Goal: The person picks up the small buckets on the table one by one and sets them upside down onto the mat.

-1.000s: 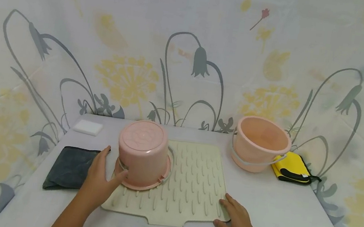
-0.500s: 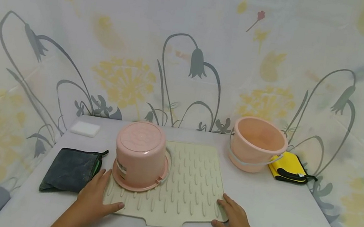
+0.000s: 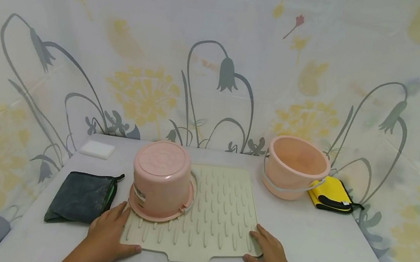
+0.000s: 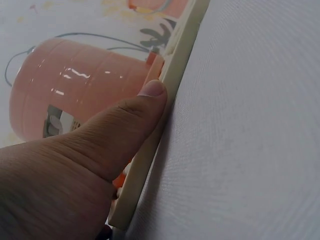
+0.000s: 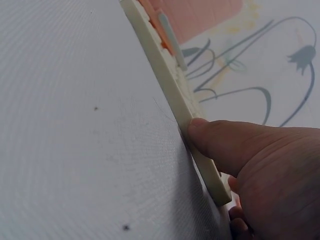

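A cream draining board (image 3: pixel 217 221) with raised ridges and a front lip lies on the table. On its left half a pink bucket (image 3: pixel 162 182) stands upside down, its rim on the ridges and its pale handle lowered. My left hand (image 3: pixel 107 233) grips the board's front left corner, fingers along the side and thumb on the front edge. At the front right corner, my right hand (image 3: pixel 272 260) holds the board the same way. In the right wrist view the thumb (image 5: pixel 215 140) presses the board's edge; the other fingers are mostly hidden behind the hand.
A second pink bucket (image 3: pixel 295 170) stands upright at the back right, beside a folded yellow cloth (image 3: pixel 332 193) with black trim. Left of the board lies a dark zipped pouch (image 3: pixel 81 198). Behind it is a white block (image 3: pixel 97 149). A flower-printed cloth backdrop (image 3: pixel 220 61) rises behind the table.
My left hand has come down and back from beside the upturned bucket to the board's front left corner. The right hand stays at its corner; the view has shifted slightly.
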`<control>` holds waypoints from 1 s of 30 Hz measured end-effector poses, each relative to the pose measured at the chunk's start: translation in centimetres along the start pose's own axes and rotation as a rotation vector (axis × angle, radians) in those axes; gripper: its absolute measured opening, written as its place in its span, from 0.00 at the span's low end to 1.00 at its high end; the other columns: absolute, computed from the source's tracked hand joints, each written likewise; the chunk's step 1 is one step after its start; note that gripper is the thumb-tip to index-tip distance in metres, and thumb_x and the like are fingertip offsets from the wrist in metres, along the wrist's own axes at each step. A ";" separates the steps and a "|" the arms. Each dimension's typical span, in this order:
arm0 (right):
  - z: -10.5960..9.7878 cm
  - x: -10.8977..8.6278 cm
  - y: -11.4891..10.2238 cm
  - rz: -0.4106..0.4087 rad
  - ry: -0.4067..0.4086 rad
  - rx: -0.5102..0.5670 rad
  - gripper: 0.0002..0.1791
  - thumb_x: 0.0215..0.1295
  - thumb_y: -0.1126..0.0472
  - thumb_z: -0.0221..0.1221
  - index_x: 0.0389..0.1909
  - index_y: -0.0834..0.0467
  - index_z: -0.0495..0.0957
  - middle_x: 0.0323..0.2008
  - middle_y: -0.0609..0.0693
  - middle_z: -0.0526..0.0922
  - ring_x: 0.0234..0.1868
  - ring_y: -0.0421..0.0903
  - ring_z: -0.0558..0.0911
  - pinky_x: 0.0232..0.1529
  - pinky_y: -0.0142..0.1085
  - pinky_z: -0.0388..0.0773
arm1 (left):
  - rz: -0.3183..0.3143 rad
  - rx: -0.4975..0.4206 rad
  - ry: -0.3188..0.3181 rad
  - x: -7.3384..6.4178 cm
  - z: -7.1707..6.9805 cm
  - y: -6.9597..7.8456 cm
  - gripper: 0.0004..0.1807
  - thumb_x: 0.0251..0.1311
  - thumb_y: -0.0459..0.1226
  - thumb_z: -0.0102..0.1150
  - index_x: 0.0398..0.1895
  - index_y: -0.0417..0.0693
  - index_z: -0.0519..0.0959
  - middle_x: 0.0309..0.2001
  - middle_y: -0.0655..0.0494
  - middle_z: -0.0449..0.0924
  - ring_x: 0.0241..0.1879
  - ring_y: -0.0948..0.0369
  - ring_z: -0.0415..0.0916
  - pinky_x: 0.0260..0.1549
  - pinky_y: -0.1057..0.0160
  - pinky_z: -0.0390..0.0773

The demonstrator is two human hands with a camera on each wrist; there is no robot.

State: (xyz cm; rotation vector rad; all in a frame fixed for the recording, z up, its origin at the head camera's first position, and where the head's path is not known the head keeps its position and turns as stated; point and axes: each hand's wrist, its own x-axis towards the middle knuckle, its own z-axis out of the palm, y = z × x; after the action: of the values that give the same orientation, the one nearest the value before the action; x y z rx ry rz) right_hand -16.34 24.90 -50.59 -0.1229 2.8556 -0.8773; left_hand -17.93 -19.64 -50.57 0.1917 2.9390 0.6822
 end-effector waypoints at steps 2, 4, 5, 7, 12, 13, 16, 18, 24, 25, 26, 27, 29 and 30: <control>0.0 0.0 0.0 -0.005 0.000 0.000 0.40 0.64 0.44 0.71 0.74 0.55 0.71 0.82 0.57 0.58 0.80 0.68 0.57 0.73 0.70 0.58 | -0.003 0.005 -0.007 -0.1 0.0 0.1 0.72 0.38 0.73 0.76 0.83 0.44 0.59 0.79 0.30 0.55 0.72 0.29 0.59 0.61 0.24 0.60; 0.0 -0.1 0.0 -0.017 -0.001 -0.004 0.40 0.64 0.44 0.71 0.74 0.55 0.71 0.82 0.58 0.58 0.79 0.69 0.57 0.72 0.70 0.58 | -0.010 0.006 -0.015 -0.1 -0.1 0.1 0.71 0.39 0.72 0.76 0.82 0.43 0.59 0.79 0.30 0.55 0.72 0.29 0.59 0.62 0.24 0.60; -0.1 -0.1 0.0 -0.019 -0.001 -0.007 0.40 0.65 0.44 0.71 0.74 0.56 0.71 0.82 0.58 0.58 0.79 0.69 0.57 0.72 0.70 0.58 | -0.011 0.007 -0.019 -0.1 -0.1 0.1 0.71 0.39 0.72 0.76 0.82 0.43 0.59 0.79 0.30 0.55 0.72 0.29 0.59 0.62 0.24 0.60; -0.2 0.0 -0.1 -0.018 -0.001 -0.015 0.40 0.65 0.44 0.71 0.73 0.56 0.72 0.82 0.58 0.59 0.79 0.68 0.58 0.72 0.70 0.58 | -0.021 0.008 -0.026 -0.1 -0.1 0.3 0.71 0.40 0.72 0.76 0.82 0.43 0.59 0.79 0.30 0.55 0.72 0.29 0.58 0.62 0.24 0.59; -0.7 0.2 -0.3 -0.020 -0.002 -0.038 0.41 0.63 0.45 0.72 0.73 0.58 0.71 0.80 0.59 0.61 0.78 0.68 0.61 0.73 0.68 0.59 | -0.021 0.009 -0.021 0.0 0.0 0.3 0.71 0.39 0.72 0.76 0.82 0.43 0.60 0.80 0.31 0.54 0.73 0.30 0.58 0.63 0.24 0.59; -0.9 0.3 -0.3 -0.023 -0.001 -0.045 0.42 0.63 0.45 0.72 0.73 0.58 0.71 0.80 0.60 0.61 0.78 0.68 0.61 0.73 0.68 0.60 | -0.017 0.010 -0.019 0.0 0.0 0.3 0.71 0.39 0.72 0.76 0.82 0.43 0.60 0.80 0.31 0.55 0.73 0.30 0.58 0.63 0.24 0.59; -1.5 0.8 -0.4 -0.033 0.007 -0.063 0.42 0.64 0.45 0.72 0.74 0.60 0.70 0.78 0.64 0.63 0.77 0.68 0.63 0.72 0.68 0.60 | -0.008 0.016 -0.016 0.0 0.1 0.2 0.71 0.40 0.73 0.75 0.82 0.43 0.59 0.80 0.31 0.55 0.73 0.30 0.58 0.63 0.24 0.59; -2.1 1.1 -0.5 -0.032 0.024 -0.077 0.42 0.65 0.46 0.71 0.74 0.61 0.69 0.78 0.65 0.64 0.78 0.68 0.63 0.73 0.67 0.60 | -0.010 0.013 -0.016 0.0 0.2 0.1 0.71 0.39 0.73 0.75 0.82 0.43 0.59 0.80 0.31 0.55 0.73 0.30 0.57 0.63 0.24 0.59; -4.8 1.7 -0.9 -0.047 0.100 -0.109 0.45 0.67 0.45 0.70 0.78 0.61 0.63 0.78 0.65 0.63 0.78 0.68 0.62 0.73 0.68 0.60 | -0.018 -0.003 -0.019 0.1 0.2 0.0 0.71 0.39 0.73 0.76 0.82 0.43 0.59 0.80 0.32 0.55 0.74 0.31 0.56 0.64 0.24 0.57; -5.2 1.9 -1.0 -0.051 0.114 -0.120 0.46 0.67 0.45 0.70 0.78 0.61 0.63 0.78 0.65 0.63 0.78 0.68 0.62 0.72 0.68 0.61 | -0.017 -0.004 -0.019 0.1 0.2 0.0 0.71 0.39 0.73 0.76 0.82 0.43 0.60 0.80 0.32 0.55 0.74 0.31 0.56 0.64 0.24 0.57; -5.7 2.0 -1.1 -0.055 0.131 -0.133 0.47 0.66 0.46 0.71 0.78 0.61 0.62 0.78 0.66 0.63 0.77 0.68 0.62 0.72 0.68 0.61 | -0.017 -0.003 -0.020 0.1 0.2 0.0 0.71 0.39 0.73 0.76 0.82 0.43 0.59 0.80 0.32 0.55 0.74 0.31 0.57 0.64 0.24 0.57; -6.3 2.2 -1.1 -0.062 0.148 -0.148 0.48 0.65 0.46 0.72 0.78 0.61 0.61 0.78 0.66 0.63 0.77 0.69 0.62 0.72 0.68 0.61 | -0.016 -0.002 -0.021 0.1 0.2 0.0 0.71 0.39 0.72 0.76 0.82 0.43 0.59 0.80 0.32 0.55 0.74 0.31 0.56 0.64 0.24 0.57; -7.3 2.7 -1.2 -0.080 0.192 -0.182 0.50 0.63 0.48 0.74 0.78 0.62 0.61 0.78 0.66 0.63 0.77 0.69 0.62 0.71 0.68 0.62 | -0.016 0.001 -0.022 0.1 0.1 0.0 0.71 0.39 0.72 0.76 0.82 0.44 0.59 0.80 0.32 0.54 0.74 0.31 0.56 0.64 0.24 0.57; -7.7 2.8 -1.3 -0.091 0.218 -0.201 0.50 0.62 0.48 0.75 0.78 0.62 0.60 0.77 0.65 0.63 0.76 0.68 0.63 0.71 0.68 0.62 | -0.015 0.002 -0.021 0.0 0.1 0.0 0.71 0.39 0.72 0.76 0.82 0.43 0.59 0.80 0.32 0.54 0.74 0.31 0.56 0.64 0.24 0.57</control>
State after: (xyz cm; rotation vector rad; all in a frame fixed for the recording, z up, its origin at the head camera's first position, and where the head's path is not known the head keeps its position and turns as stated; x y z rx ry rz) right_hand -20.40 27.74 -43.90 -0.1933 3.1611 -0.6525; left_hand -17.95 -19.57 -50.69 0.1756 2.9178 0.6707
